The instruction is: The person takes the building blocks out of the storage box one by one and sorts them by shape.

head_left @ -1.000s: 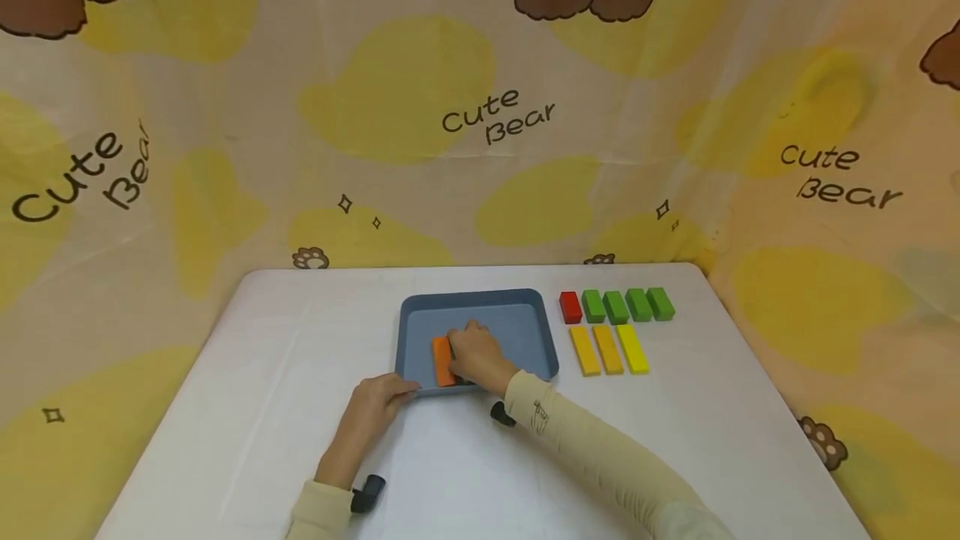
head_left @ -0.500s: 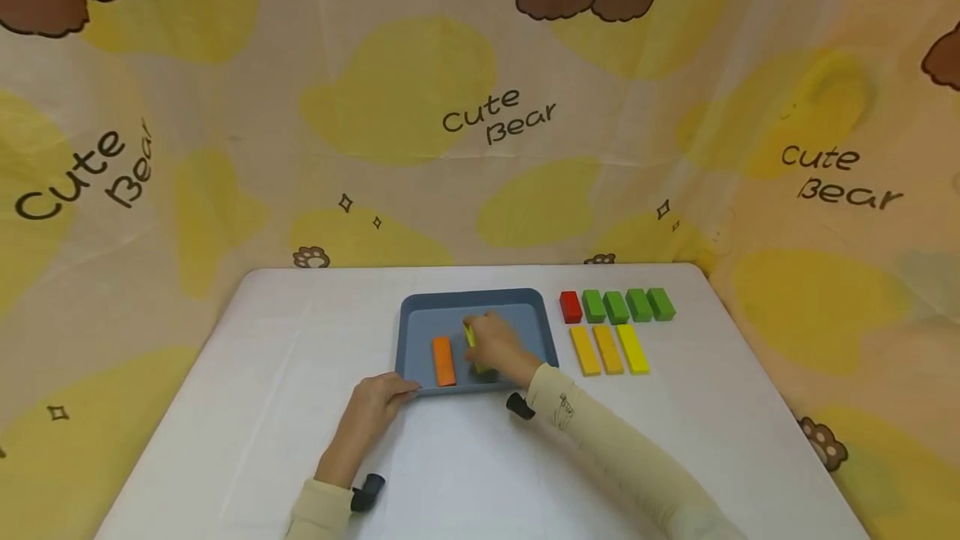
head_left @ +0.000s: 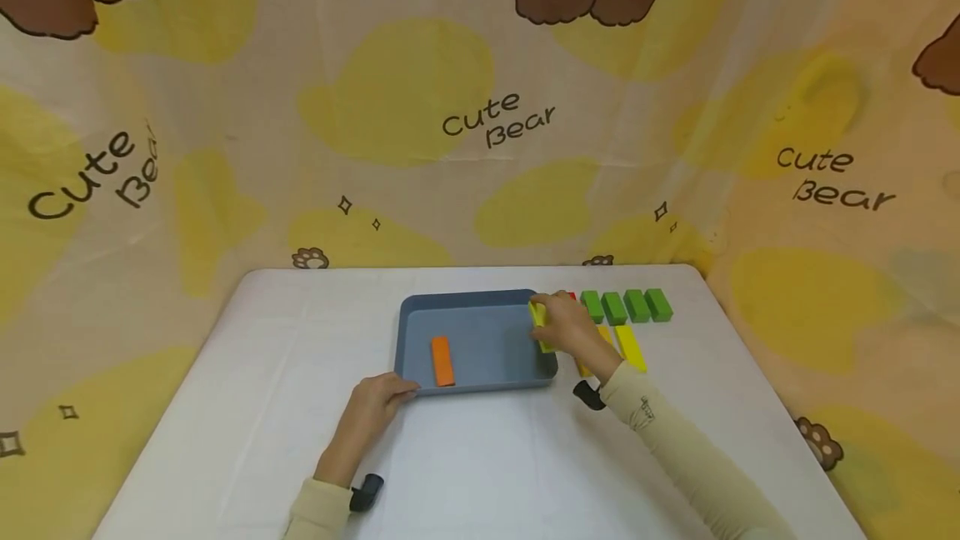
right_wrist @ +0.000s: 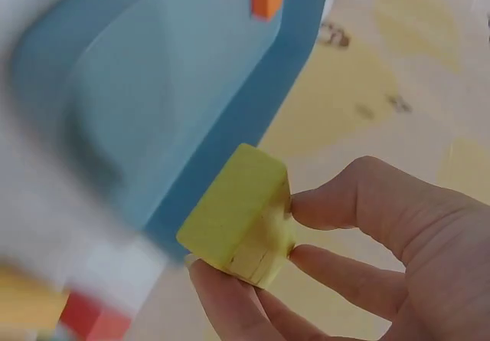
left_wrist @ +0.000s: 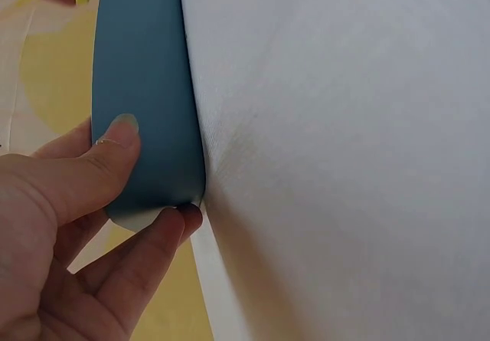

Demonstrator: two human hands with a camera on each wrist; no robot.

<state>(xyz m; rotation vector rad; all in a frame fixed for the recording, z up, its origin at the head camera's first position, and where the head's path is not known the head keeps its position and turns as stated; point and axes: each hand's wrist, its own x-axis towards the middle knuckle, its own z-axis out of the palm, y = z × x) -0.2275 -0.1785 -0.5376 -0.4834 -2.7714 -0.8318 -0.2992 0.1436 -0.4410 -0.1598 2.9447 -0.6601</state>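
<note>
A blue-grey rectangular tray [head_left: 491, 348] lies on the white table, with one orange block [head_left: 443, 361] inside it toward the left. My left hand [head_left: 373, 400] grips the tray's near left corner; in the left wrist view its thumb [left_wrist: 116, 153] presses the outer wall and other fingers curl at the corner. Above the tray's right rim, my right hand [head_left: 568, 327] pinches a yellow block [right_wrist: 233, 203] between thumb and fingers. That hand partly hides a red block [head_left: 573, 297] and the amber blocks [head_left: 605, 336] behind it.
Right of the tray stands a row of several green blocks [head_left: 637, 306]. Below them lies a long yellow block [head_left: 632, 347] beside the amber ones. A patterned cloth [head_left: 420, 98] hangs around the table's back and sides.
My right hand has lifted the yellow block from beside the orange one and carried it rightward to the tray's right rim. The left hand has stayed at the corner.
</note>
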